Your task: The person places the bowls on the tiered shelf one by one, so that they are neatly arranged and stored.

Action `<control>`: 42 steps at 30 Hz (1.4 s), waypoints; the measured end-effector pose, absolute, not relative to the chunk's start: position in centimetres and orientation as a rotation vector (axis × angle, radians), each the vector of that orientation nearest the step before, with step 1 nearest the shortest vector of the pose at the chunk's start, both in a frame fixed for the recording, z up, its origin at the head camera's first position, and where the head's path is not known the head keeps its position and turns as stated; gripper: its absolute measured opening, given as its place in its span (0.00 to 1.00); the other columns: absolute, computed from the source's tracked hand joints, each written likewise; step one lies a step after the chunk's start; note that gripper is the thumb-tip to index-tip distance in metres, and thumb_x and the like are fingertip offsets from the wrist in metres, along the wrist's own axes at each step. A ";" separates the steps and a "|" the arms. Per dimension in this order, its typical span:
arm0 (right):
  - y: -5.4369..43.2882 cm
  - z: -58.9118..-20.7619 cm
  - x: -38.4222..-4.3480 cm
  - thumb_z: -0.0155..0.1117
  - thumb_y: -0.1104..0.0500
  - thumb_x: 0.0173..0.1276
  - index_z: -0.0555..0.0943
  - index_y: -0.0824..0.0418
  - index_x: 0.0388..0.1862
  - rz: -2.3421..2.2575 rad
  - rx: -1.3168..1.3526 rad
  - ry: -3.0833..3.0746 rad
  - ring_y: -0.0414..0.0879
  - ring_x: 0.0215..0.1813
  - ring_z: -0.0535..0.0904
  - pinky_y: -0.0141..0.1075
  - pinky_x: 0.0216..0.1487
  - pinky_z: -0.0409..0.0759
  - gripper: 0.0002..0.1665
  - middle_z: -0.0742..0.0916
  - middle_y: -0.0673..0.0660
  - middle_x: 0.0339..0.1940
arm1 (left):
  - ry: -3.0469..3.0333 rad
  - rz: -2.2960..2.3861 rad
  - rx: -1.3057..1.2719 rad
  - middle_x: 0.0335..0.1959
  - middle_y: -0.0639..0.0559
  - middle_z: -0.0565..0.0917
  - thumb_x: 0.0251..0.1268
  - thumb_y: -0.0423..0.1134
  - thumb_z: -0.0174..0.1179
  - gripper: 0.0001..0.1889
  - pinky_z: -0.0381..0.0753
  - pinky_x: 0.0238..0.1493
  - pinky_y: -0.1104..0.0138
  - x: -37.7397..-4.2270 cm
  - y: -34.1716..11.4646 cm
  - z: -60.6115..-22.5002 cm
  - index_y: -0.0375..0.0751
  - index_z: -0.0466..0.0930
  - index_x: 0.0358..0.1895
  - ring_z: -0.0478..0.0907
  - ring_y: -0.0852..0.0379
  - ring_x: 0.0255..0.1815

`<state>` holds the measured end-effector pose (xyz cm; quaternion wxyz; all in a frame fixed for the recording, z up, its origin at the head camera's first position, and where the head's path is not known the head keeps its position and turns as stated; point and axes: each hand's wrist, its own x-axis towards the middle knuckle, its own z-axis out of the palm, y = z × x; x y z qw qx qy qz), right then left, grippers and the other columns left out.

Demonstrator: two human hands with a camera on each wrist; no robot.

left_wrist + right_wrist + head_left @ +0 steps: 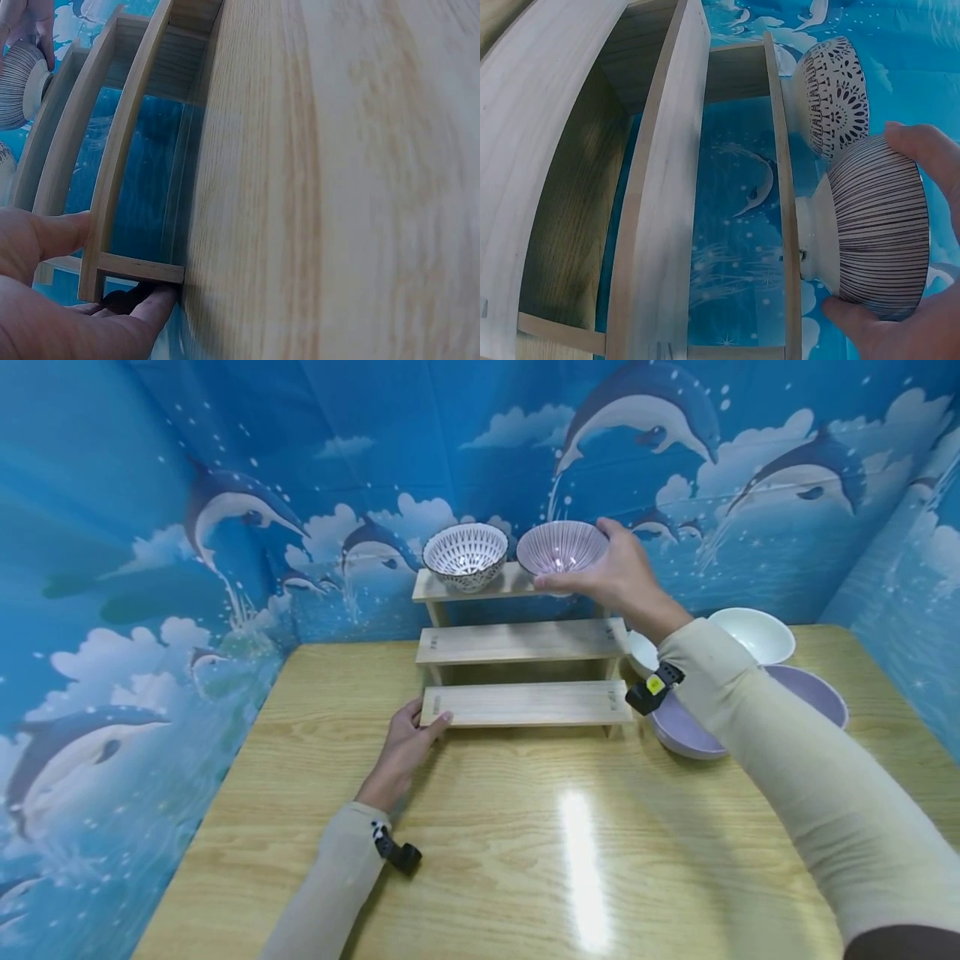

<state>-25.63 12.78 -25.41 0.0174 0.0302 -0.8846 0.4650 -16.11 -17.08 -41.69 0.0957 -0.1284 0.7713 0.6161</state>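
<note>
1. Right hand (618, 568): I find it pinching the striped bowl (561, 547), fingertips at the rim and thumb lower down near the foot.
2. Striped bowl: mouth upward, at the right part of the top tier of the three-tier wooden stand (525, 643). Its foot is at the top board; whether the board bears its weight, I cannot tell.
3. Left hand (405, 743): gripping the left end of the stand's lowest tier, thumb at the board and fingers reaching underneath.
4. Patterned bowl (465, 556): black and white, upright on the left part of the top tier, just beside the striped bowl.
5. Stand: placed on the wood-grain table (487, 843), close to the blue dolphin backdrop (442, 443).
6. Right of the stand: a purple bowl (686, 731), with a white bowl (753, 635) behind it. The right sleeve (795, 768) hides part of both; whether they touch, I cannot tell.
7. Small white bowl (642, 653): near the stand's right side, partly covered by the right forearm.
</note>
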 end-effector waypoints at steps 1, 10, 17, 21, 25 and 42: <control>12.8 -25.4 -25.7 0.83 0.35 0.46 0.44 0.57 0.85 1.451 0.092 -2.747 0.57 0.75 0.64 0.51 0.73 0.69 0.79 0.62 0.61 0.80 | 2.286 1.828 -0.379 0.76 0.44 0.67 0.74 0.43 0.62 0.38 0.70 0.71 0.59 -16.1 -17.1 -41.7 0.40 0.54 0.80 0.68 0.50 0.72; 13.0 -25.7 -26.2 0.82 0.33 0.47 0.43 0.56 0.85 1.514 0.038 -2.717 0.55 0.76 0.63 0.49 0.73 0.68 0.79 0.61 0.60 0.81 | 2.286 1.829 -0.388 0.75 0.44 0.67 0.74 0.43 0.62 0.38 0.70 0.71 0.59 -16.0 -16.9 -41.6 0.39 0.54 0.80 0.68 0.50 0.72; 13.1 -26.1 -26.5 0.81 0.33 0.49 0.42 0.55 0.85 1.545 0.041 -2.694 0.54 0.76 0.64 0.48 0.74 0.69 0.78 0.61 0.60 0.81 | 2.296 1.822 -0.395 0.75 0.44 0.67 0.74 0.43 0.62 0.38 0.71 0.70 0.59 -15.9 -16.8 -41.7 0.39 0.55 0.80 0.69 0.50 0.71; 13.2 -26.1 -26.5 0.79 0.34 0.52 0.41 0.55 0.85 1.555 0.061 -2.687 0.54 0.77 0.62 0.48 0.74 0.67 0.76 0.60 0.60 0.82 | 2.293 1.828 -0.379 0.75 0.44 0.67 0.74 0.43 0.62 0.38 0.71 0.71 0.59 -15.9 -16.8 -41.6 0.39 0.54 0.80 0.69 0.50 0.71; 13.2 -26.1 -26.5 0.77 0.33 0.54 0.40 0.56 0.85 1.536 0.083 -2.704 0.54 0.80 0.57 0.48 0.77 0.63 0.75 0.57 0.60 0.83 | 2.292 1.826 -0.376 0.75 0.44 0.67 0.74 0.44 0.62 0.38 0.70 0.71 0.59 -15.9 -16.8 -41.6 0.39 0.54 0.80 0.68 0.50 0.72; 13.1 -26.1 -26.5 0.72 0.33 0.60 0.37 0.57 0.84 1.503 0.115 -2.742 0.54 0.81 0.53 0.50 0.78 0.59 0.72 0.54 0.60 0.84 | 2.297 1.830 -0.370 0.74 0.43 0.68 0.74 0.44 0.62 0.37 0.70 0.71 0.58 -15.9 -17.1 -41.7 0.38 0.55 0.79 0.69 0.50 0.71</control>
